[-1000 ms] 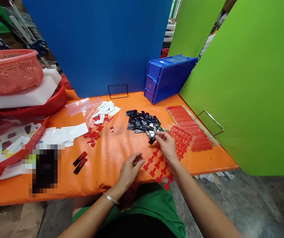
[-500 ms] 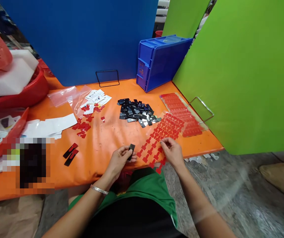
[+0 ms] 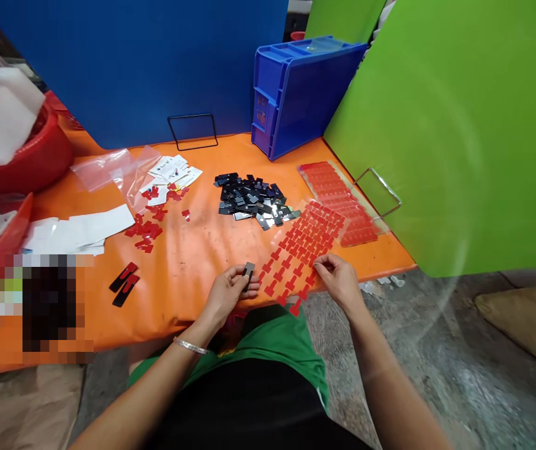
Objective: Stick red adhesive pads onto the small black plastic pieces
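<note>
L hand [image 3: 227, 290] has a small black tag [image 3: 248, 269] pinched, thumb on top, just above the bench [image 3: 188, 256] edge. R hand [image 3: 342, 281], approx. 3 o'clock of it, fingertips drawn close by the red sticker sheet [image 3: 309, 240]; can't tell if they've got a sticker. Black tag pile [image 3: 249, 199] approx. 12 o'clock from L hand; 2 black tags w/ red stickers [image 3: 123, 295] at 9.

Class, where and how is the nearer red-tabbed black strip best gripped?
Probably across its long edges at the bare black end, from above and the near side: the narrow strip lies flat on the orange table, that end clear of the red tab.
</note>
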The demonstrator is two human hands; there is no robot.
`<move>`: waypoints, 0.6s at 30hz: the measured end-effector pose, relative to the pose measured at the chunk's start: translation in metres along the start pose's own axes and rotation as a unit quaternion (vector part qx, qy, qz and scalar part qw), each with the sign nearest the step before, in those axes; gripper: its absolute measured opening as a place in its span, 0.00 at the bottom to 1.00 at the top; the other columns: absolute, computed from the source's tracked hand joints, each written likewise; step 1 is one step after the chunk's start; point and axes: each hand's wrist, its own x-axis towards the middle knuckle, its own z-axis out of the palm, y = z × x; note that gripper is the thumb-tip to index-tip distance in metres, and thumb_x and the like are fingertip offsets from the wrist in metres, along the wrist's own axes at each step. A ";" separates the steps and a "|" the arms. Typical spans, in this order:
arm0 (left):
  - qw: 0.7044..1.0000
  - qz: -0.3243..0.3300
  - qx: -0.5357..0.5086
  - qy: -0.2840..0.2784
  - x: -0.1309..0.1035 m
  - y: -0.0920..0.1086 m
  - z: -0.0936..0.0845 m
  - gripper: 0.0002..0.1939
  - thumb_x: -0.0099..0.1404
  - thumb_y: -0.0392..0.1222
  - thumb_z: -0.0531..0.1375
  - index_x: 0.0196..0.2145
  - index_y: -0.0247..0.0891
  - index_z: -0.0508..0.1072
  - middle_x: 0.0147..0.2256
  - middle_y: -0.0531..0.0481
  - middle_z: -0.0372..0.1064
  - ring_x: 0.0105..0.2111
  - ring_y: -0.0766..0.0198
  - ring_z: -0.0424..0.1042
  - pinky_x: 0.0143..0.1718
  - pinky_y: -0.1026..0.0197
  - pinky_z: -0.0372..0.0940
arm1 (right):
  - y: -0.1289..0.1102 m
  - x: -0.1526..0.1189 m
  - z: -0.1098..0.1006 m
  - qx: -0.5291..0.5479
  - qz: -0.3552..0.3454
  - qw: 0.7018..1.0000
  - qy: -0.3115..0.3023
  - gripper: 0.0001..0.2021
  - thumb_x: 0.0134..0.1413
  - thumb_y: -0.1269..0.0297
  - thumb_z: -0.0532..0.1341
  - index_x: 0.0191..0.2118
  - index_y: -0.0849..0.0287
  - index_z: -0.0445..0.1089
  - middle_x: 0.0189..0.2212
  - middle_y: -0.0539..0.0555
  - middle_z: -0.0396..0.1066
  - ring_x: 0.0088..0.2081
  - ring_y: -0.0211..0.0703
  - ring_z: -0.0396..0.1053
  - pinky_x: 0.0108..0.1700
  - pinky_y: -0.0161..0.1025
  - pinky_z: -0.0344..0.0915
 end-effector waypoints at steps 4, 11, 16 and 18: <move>1.000 -0.002 0.005 -0.003 0.001 -0.001 -0.001 0.09 0.61 0.35 0.60 0.40 0.31 0.67 0.32 0.44 0.75 0.30 0.65 0.76 0.34 0.62 0.73 | -0.009 0.012 0.013 0.011 -0.039 0.999 0.009 0.07 0.46 0.62 0.55 0.27 0.58 0.67 0.26 0.53 0.70 0.29 0.42 0.66 0.34 0.38 0.63; 1.000 -0.006 0.008 -0.008 0.001 0.001 -0.001 0.10 0.62 0.35 0.59 0.41 0.30 0.67 0.32 0.43 0.75 0.30 0.64 0.76 0.33 0.63 0.73 | -0.032 0.034 0.036 -0.048 -0.087 0.994 0.042 0.07 0.49 0.67 0.53 0.27 0.59 0.68 0.29 0.55 0.69 0.32 0.44 0.66 0.38 0.40 0.62; 1.000 -0.006 0.004 -0.012 0.005 0.005 0.000 0.07 0.61 0.35 0.59 0.38 0.30 0.68 0.32 0.43 0.75 0.29 0.65 0.76 0.33 0.63 0.73 | -0.031 0.044 0.045 -0.089 -0.073 0.993 0.033 0.05 0.48 0.67 0.56 0.28 0.59 0.69 0.31 0.56 0.69 0.33 0.45 0.66 0.38 0.40 0.62; 1.000 0.004 0.000 -0.022 0.008 0.008 0.003 0.08 0.61 0.36 0.60 0.38 0.30 0.68 0.32 0.43 0.75 0.28 0.66 0.75 0.32 0.63 0.73 | -0.031 0.049 0.046 -0.097 -0.059 0.993 0.023 0.04 0.46 0.69 0.57 0.27 0.59 0.68 0.30 0.56 0.69 0.32 0.45 0.67 0.36 0.39 0.61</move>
